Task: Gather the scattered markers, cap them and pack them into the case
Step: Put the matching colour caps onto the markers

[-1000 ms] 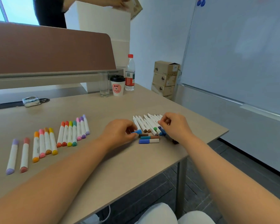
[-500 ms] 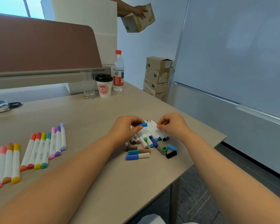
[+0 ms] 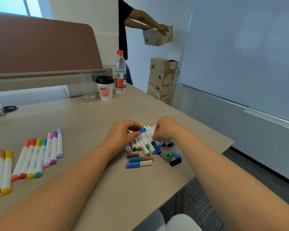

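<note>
- Two bare hands worked over a cluster of uncapped markers (image 3: 146, 142) lying side by side near the right edge of the table (image 3: 90, 117).
- The left hand (image 3: 122, 135) pinched a blue cap (image 3: 142, 130) between thumb and curled fingers, just above the white barrels.
- The right hand (image 3: 165, 130) had its fingers curled, tips down on the barrels. Whether they gripped one could not be told.
- A black cap (image 3: 175, 162), a green cap (image 3: 168, 155) and other loose pieces lay just beside the cluster, on the person's side.
- Rows of capped markers (image 3: 38, 157) lay well to the left.
- A glass (image 3: 88, 87), a paper cup (image 3: 105, 90) and a water bottle (image 3: 120, 72) stood at the far edge.
- Beyond them, another person held a cardboard box (image 3: 157, 37).
</note>
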The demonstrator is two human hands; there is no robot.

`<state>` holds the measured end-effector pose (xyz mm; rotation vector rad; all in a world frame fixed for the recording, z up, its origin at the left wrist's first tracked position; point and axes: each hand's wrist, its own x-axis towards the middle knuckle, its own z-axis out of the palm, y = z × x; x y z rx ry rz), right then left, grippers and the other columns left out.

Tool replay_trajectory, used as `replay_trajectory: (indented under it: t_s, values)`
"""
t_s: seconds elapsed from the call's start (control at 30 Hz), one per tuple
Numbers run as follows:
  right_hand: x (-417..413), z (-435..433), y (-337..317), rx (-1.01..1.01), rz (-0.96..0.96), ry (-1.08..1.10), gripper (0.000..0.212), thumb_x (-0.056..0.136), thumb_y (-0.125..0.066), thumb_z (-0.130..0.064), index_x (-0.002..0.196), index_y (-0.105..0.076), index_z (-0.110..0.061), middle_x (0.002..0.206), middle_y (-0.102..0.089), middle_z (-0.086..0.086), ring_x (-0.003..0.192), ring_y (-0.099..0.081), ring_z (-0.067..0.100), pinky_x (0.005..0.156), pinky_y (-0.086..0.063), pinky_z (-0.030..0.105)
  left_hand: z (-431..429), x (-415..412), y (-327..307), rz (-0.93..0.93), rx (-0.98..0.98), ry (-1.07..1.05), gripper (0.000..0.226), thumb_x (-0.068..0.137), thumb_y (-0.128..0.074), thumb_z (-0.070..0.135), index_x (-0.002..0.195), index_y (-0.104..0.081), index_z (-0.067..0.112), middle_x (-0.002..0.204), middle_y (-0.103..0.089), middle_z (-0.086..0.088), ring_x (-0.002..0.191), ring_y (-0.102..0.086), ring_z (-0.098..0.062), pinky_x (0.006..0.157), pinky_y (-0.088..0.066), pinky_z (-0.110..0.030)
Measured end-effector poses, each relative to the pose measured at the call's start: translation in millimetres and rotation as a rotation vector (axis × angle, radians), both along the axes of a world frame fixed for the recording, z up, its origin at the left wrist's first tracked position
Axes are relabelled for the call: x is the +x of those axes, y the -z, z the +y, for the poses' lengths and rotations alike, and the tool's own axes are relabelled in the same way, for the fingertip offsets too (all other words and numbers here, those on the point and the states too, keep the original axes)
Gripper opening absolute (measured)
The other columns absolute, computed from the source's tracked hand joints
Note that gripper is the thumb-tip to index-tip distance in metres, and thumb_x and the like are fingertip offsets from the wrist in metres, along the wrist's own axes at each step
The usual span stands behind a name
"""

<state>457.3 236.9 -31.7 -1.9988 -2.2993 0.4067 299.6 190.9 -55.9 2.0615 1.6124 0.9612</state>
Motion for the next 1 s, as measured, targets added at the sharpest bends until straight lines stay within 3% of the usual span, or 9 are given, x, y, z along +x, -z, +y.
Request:
replay_trajectory:
  t_s: [0.13, 0.23, 0.3, 0.37, 0.47, 0.63, 0.73, 0.87, 1.0]
  values:
    - [-4, 3, 1, -0.01, -0.058, 0.06, 0.034, 0.078, -0.071, -0.036, 0.068, -0.054, -0.008, 0.061, -0.054, 0.001, 0.057, -0.05, 0.013, 0.054, -0.041, 0.025, 1, -4, 3, 0.03, 0.014, 0.008, 0.026, 0.085, -0.064, 0.013, 0.11, -0.066, 0.019, 0.11, -0.064, 0.005, 0.084, -0.052, 0.001, 0.078, -0.04, -0.012]
    - [-6, 3, 2, 0.007, -0.062, 0.086, 0.041, 0.078, -0.07, -0.042, 0.063, -0.047, -0.012, 0.061, -0.05, 0.001, 0.057, -0.047, 0.013, 0.061, -0.04, 0.027, 3, -7, 5, 0.025, 0.011, 0.011, 0.026, 0.086, -0.063, 0.013, 0.111, -0.066, 0.019, 0.111, -0.064, 0.004, 0.087, -0.053, 0.0, 0.081, -0.042, -0.014]
    - [-4, 4, 0, -0.008, -0.031, 0.076, 0.041, 0.081, -0.066, -0.046, 0.065, -0.053, -0.011, 0.063, -0.051, 0.0, 0.063, -0.05, 0.014, 0.063, -0.039, 0.027, 4, -8, 5, 0.03, 0.008, 0.012, 0.027, 0.087, -0.061, 0.014, 0.113, -0.065, 0.019, 0.112, -0.064, 0.004, 0.087, -0.052, -0.001, 0.082, -0.042, -0.015]
    - [1, 3, -6, -0.025, -0.004, 0.048, 0.041, 0.086, -0.059, -0.047, 0.079, -0.069, -0.007, 0.072, -0.062, 0.001, 0.076, -0.058, 0.016, 0.07, -0.044, 0.028, 4, -7, 5, 0.037, 0.014, 0.019, 0.028, 0.088, -0.06, 0.016, 0.115, -0.064, 0.02, 0.113, -0.063, 0.004, 0.083, -0.05, 0.001, 0.08, -0.04, -0.013]
    - [8, 0, -11, -0.01, 0.044, -0.001, 0.037, 0.085, -0.064, -0.04, 0.096, -0.073, -0.006, 0.095, -0.069, 0.007, 0.097, -0.061, 0.02, 0.09, -0.048, 0.032, 5, -4, 5, 0.042, 0.014, 0.023, 0.029, 0.088, -0.059, 0.017, 0.117, -0.064, 0.021, 0.114, -0.063, 0.005, 0.082, -0.05, 0.001, 0.08, -0.04, -0.014]
    - [-1, -10, -6, -0.055, 0.234, -0.088, 0.017, 0.076, -0.075, -0.029, 0.079, -0.068, -0.014, 0.075, -0.062, -0.004, 0.074, -0.055, 0.009, 0.068, -0.045, 0.022, 5, -6, 6, -0.02, -0.012, 0.001, 0.02, 0.084, -0.066, 0.014, 0.103, -0.068, 0.018, 0.096, -0.065, 0.008, 0.077, -0.055, 0.001, 0.074, -0.043, -0.012]
    - [-11, -12, -3, -0.122, 0.193, -0.093, 0.028, 0.075, -0.076, -0.032, 0.09, -0.072, -0.008, 0.078, -0.065, 0.0, 0.075, -0.058, 0.012, 0.078, -0.05, 0.028, 4, -12, 4, -0.093, -0.024, 0.019, 0.016, 0.082, -0.067, 0.011, 0.097, -0.069, 0.018, 0.084, -0.061, 0.015, 0.076, -0.057, 0.002, 0.074, -0.048, -0.012]
    - [-16, -10, -1, -0.162, 0.101, -0.036, 0.032, 0.077, -0.074, -0.037, 0.086, -0.073, -0.006, 0.066, -0.064, -0.002, 0.071, -0.06, 0.015, 0.082, -0.053, 0.032, 4, -17, 2, -0.182, -0.058, 0.033, 0.023, 0.085, -0.064, 0.01, 0.107, -0.068, 0.016, 0.096, -0.063, 0.01, 0.086, -0.06, -0.002, 0.079, -0.046, -0.013]
    - [-20, -9, 1, -0.153, 0.009, -0.001, 0.034, 0.079, -0.07, -0.039, 0.06, -0.059, -0.014, 0.056, -0.059, -0.004, 0.056, -0.053, 0.011, 0.066, -0.046, 0.025, 4, -18, 0, -0.199, -0.085, 0.032, 0.025, 0.086, -0.062, 0.008, 0.11, -0.067, 0.013, 0.107, -0.066, 0.003, 0.096, -0.06, -0.009, 0.089, -0.047, -0.021]
